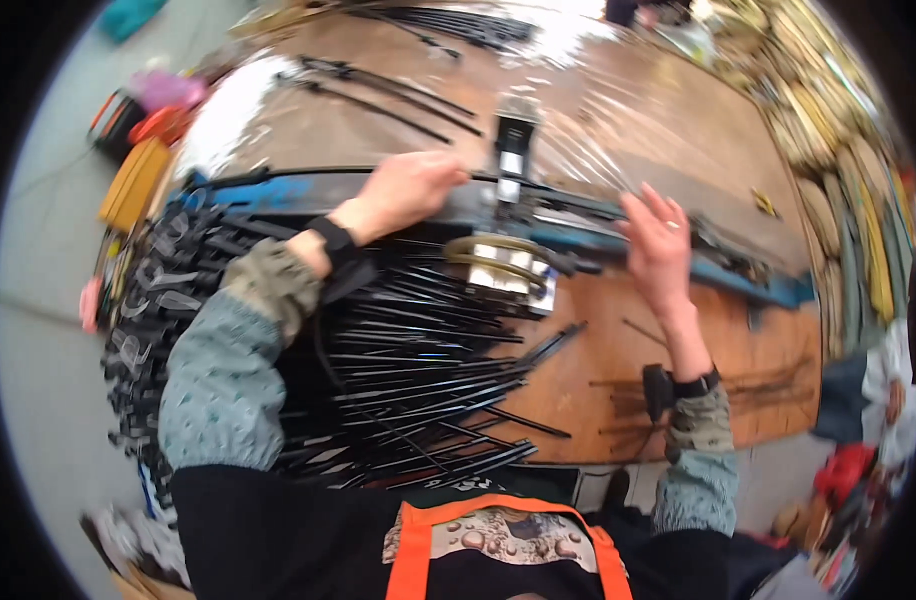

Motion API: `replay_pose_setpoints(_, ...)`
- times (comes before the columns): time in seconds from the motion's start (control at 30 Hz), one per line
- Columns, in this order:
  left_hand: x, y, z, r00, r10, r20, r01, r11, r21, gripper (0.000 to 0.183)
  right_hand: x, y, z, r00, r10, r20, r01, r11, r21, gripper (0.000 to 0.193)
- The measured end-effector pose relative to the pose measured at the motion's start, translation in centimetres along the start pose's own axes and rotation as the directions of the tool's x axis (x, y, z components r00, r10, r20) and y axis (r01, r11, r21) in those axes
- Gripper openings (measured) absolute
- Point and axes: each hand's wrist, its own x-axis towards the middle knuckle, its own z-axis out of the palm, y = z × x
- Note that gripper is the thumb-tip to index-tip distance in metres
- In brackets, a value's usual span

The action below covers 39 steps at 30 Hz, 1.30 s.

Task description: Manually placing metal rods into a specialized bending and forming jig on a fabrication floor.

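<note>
A long, thin black rod [278, 174] runs along a blue metal bar [288, 197] that lies across the table. My left hand [410, 190] is closed around the rod, left of a small machine [508, 262] mounted on the bar. The machine has a silver block, a curved olive tube and a black upright part [515, 140]. Over the bar's right half hovers my right hand [661, 245], its fingers partly bent and apart. Its fingertips come close to dark slim pieces [578, 208] along the bar; whether they touch is blurred.
Many black rods [418, 350] with hooked ends pile up on the near left of the brown table [558, 390]. More rods [378, 95] lie on clear plastic film at the far side. Rolled bundles [828, 120] line the right edge. A yellow box [135, 183] stands left.
</note>
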Motion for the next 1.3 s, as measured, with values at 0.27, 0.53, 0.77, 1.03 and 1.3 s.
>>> replay_pose_setpoints(0.27, 1.6, 1.3, -0.1, 0.976, -0.153, 0.156, 0.127, 0.978, 0.165, 0.016, -5.4, -2.3, -2.5, 0.987, 0.158, 0.003, -0.158, 0.983, 0.098, 0.033)
replay_pose_setpoints(0.53, 0.7, 0.5, 0.4, 0.976, -0.158, 0.152, 0.126, 0.972, 0.2, 0.015, -6.5, -4.0, 0.9, 0.943, 0.269, 0.196, -0.331, 0.815, 0.475, 0.02)
replay_pose_setpoints(0.77, 1.8, 0.6, 1.7, 0.999, 0.007, 0.049, -0.017, 0.977, 0.215, 0.013, -6.5, -0.5, 1.7, 0.892, 0.183, 0.413, -0.362, 0.836, 0.412, 0.014)
replay_pose_setpoints(1.03, 1.3, -3.3, -2.6, 0.905, 0.396, -0.156, -0.138, 0.619, 0.773, 0.02, -12.3, -0.3, -1.4, 0.764, 0.196, 0.614, -0.289, 0.956, 0.055, 0.012)
replay_pose_setpoints(1.3, -9.5, 6.6, -9.9, 0.834, -0.237, 0.498, 0.005, 0.906, 0.422, 0.02, -9.7, -1.0, -2.2, 0.599, 0.377, 0.706, -0.584, 0.809, 0.063, 0.018)
